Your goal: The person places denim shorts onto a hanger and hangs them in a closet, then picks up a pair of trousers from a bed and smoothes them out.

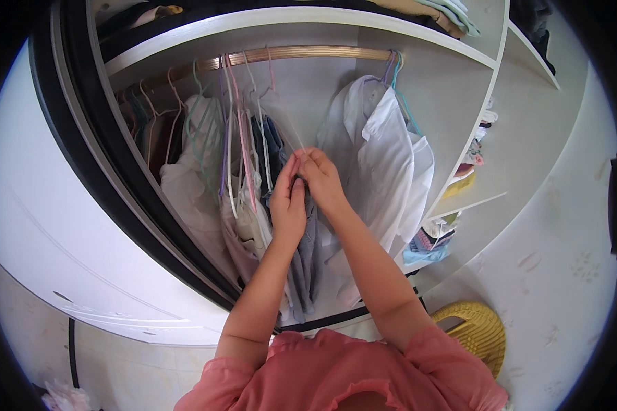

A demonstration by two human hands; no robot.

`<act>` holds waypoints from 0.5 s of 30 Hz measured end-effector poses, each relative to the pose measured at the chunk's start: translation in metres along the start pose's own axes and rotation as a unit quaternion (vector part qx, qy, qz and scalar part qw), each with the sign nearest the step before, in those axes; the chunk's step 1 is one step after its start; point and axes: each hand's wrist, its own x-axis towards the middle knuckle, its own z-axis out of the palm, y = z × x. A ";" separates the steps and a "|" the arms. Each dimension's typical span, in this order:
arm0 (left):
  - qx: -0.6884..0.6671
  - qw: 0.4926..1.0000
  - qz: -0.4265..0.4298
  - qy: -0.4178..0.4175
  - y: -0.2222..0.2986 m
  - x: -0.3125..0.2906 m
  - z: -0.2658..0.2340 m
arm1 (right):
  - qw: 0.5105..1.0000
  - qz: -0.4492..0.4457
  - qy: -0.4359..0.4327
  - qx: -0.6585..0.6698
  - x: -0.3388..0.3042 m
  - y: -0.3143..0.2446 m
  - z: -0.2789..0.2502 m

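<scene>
Both my hands meet in front of the open wardrobe, fingertips together at the lower end of a thin pale pink hanger (273,90) hooked on the rod. My left hand (289,205) is closed at the hanger's corner, its thumb pointing up. My right hand (322,181) pinches the same spot from the right. Grey trousers (307,257) hang down just below and behind my hands; their upper part is mostly hidden by my fingers. Dark blue jeans (275,147) hang right behind my left hand. White shirts (384,147) on hangers are to the right of my hands.
A gold rod (315,52) spans the compartment under a white shelf (301,18). Clothes on several hangers, including a white top (192,178), crowd the left side. The sliding door (110,226) covers the left. Folded clothes (432,240) fill right-hand shelves; a yellow woven seat (476,332) stands lower right.
</scene>
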 end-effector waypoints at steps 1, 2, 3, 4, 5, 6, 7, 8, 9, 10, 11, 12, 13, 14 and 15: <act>0.002 1.000 0.003 0.001 0.003 0.001 0.000 | 1.000 -0.002 -0.002 0.002 -0.003 -0.002 0.003; -0.019 1.000 -0.015 0.011 0.005 0.002 0.000 | 0.999 -0.019 -0.026 0.027 -0.008 -0.003 0.006; -0.040 0.998 -0.032 0.021 0.007 0.003 -0.002 | 0.997 -0.036 -0.050 0.053 -0.013 -0.005 0.009; -0.042 0.999 -0.028 0.021 0.006 0.004 -0.001 | 0.997 -0.040 -0.051 0.051 -0.015 -0.007 0.007; -0.027 0.999 -0.036 0.004 0.001 0.003 -0.002 | 0.995 -0.022 -0.061 0.082 -0.018 -0.008 0.004; -0.012 0.999 -0.045 -0.013 -0.001 0.003 -0.003 | 0.991 -0.004 -0.071 0.113 -0.020 -0.009 0.001; -0.012 0.999 -0.042 -0.014 -0.002 0.003 -0.004 | 0.991 -0.006 -0.072 0.114 -0.022 -0.008 0.000; 0.072 0.997 0.006 -0.016 -0.002 0.002 -0.005 | 0.992 -0.023 -0.067 0.101 -0.025 -0.006 0.000; 0.154 0.986 0.054 -0.018 -0.001 0.001 -0.005 | 0.994 -0.039 -0.060 0.087 -0.027 -0.004 -0.001; 0.143 0.989 0.032 -0.013 0.007 -0.001 -0.005 | 0.993 -0.041 -0.062 0.090 -0.029 -0.002 -0.001; 0.146 0.989 0.034 -0.013 0.007 -0.003 -0.008 | 0.992 -0.110 -0.061 -0.031 -0.032 0.001 -0.001; 0.183 0.982 0.042 -0.013 0.006 -0.004 -0.011 | 0.971 -0.177 -0.057 -0.151 -0.034 0.003 -0.002; 0.216 0.975 0.052 -0.014 0.006 -0.004 -0.011 | 0.970 -0.180 -0.056 -0.152 -0.037 0.003 -0.005; 0.216 0.975 0.054 -0.015 0.005 -0.004 -0.011 | 0.970 -0.174 -0.082 -0.150 -0.039 0.003 -0.008; 0.183 0.983 0.034 -0.003 0.005 -0.005 -0.011 | 0.969 -0.168 -0.108 -0.148 -0.043 0.003 -0.011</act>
